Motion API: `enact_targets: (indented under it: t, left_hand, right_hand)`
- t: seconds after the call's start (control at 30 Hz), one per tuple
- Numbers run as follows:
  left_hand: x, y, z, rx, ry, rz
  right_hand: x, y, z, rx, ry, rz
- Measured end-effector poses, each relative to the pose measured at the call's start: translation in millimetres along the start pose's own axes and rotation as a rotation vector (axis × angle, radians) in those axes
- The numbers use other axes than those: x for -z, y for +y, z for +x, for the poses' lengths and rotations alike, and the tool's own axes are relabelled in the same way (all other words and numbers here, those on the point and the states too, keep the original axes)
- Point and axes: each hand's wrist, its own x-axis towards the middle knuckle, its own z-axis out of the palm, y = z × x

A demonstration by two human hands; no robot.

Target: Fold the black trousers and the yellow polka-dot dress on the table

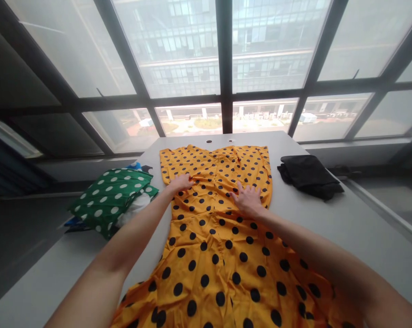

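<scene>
A yellow-orange dress with black polka dots lies spread out on the table, its top toward the window and its skirt running off the near edge of the view. On the left side of the bodice rests my left hand, fingers bent slightly and partly turned from view, touching the cloth. My right hand lies flat on the right side of the bodice, above the waist seam, with its fingers spread. Small creases run across the fabric between the hands.
On the white table, a green cloth with white dots tops a pile at the left. Folded black cloth lies at the right. Two round holes pierce the far end, before a large framed window.
</scene>
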Motion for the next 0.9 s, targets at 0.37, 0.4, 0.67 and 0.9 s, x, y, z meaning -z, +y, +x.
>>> enact_targets:
  t: [0.37, 0.4, 0.67, 0.9]
  left_hand:
    - [-34.6, 47, -37, -0.044, 0.006, -0.067]
    - [-37.2, 46, -47, -0.060, 0.010, -0.058]
    - [-18.0, 66, -82, -0.101, 0.080, 0.005]
    - [-9.1, 68, -20, -0.215, 0.046, -0.062]
  right_hand:
    - [12, 74, 82, -0.224, 0.012, 0.006]
    - [8, 77, 77, -0.258, 0.045, -0.009]
    - [27, 61, 63, -0.240, 0.036, -0.080]
    - [26, 49, 70, 0.129, -0.103, -0.042]
